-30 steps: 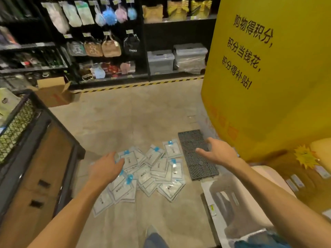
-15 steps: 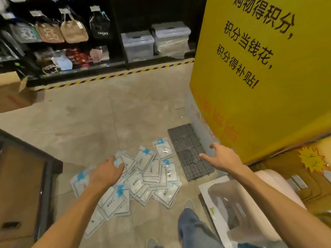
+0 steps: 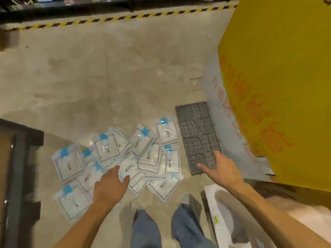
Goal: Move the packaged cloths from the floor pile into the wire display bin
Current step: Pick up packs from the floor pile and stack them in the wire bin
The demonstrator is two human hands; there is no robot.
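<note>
Packaged cloths (image 3: 116, 158) lie flat in a floor pile, long axes pointing every way. My left hand (image 3: 110, 185) hovers over them, fingers spread; right hand (image 3: 222, 171) also relaxed, grasping nothing.

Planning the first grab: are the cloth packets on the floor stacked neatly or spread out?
Spread out. The packaged cloths lie fanned across the floor, overlapping at mixed angles; the left hand reaches over them.

You look down on a mottled beige concrete floor (image 3: 89, 77), with a yellow-and-black hazard stripe (image 3: 116, 18) running below dark shelving at the top. A big yellow sign panel (image 3: 279, 77) fills your right side, a grey patterned mat (image 3: 195, 133) lying at its foot.
</note>
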